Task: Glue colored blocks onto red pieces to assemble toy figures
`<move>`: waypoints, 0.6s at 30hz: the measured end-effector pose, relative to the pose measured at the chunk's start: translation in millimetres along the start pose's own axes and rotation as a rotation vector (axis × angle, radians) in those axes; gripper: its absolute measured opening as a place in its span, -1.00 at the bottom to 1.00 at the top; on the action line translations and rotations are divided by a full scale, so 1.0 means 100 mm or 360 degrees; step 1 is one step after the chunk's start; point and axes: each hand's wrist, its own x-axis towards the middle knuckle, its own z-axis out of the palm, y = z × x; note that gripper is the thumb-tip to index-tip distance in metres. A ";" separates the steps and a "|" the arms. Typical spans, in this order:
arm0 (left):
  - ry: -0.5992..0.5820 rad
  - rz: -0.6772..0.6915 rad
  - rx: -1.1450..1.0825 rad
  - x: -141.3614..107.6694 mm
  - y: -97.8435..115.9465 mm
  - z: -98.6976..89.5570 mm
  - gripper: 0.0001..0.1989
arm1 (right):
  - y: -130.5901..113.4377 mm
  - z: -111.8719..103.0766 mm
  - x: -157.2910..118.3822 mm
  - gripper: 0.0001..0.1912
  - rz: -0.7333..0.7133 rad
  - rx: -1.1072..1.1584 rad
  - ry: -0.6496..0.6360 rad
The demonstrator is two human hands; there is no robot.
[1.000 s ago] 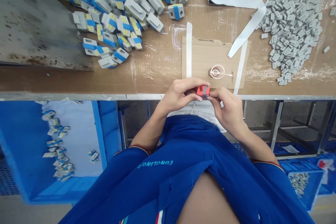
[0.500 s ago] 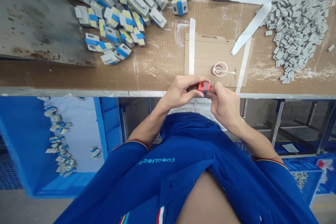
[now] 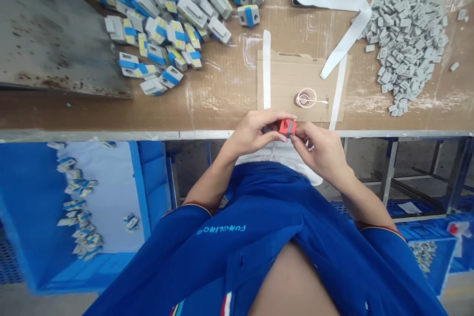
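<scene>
Gripping a small red block (image 3: 288, 128) | left hand (image 3: 254, 133) and right hand (image 3: 320, 150) both closed on it | cardboard sheet (image 3: 277, 79) just beyond

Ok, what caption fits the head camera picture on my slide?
A left hand and right hand hold a red block by the table's edge, near piles of blue-striped blocks and gray blocks.
</scene>
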 end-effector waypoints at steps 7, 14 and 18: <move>0.0014 -0.0007 0.0035 -0.01 -0.02 -0.02 -0.56 | 0.02 0.07 0.04 -0.78 0.0205 0.0244 -0.0049; 0.0024 -0.0042 -0.0022 -0.01 -0.01 -0.01 -0.53 | 0.02 0.08 -0.01 -0.80 0.0178 0.0211 0.0034; 0.0013 -0.0070 -0.0073 0.00 0.00 0.01 -0.45 | 0.01 0.03 -0.01 -0.83 0.0148 0.0253 0.0006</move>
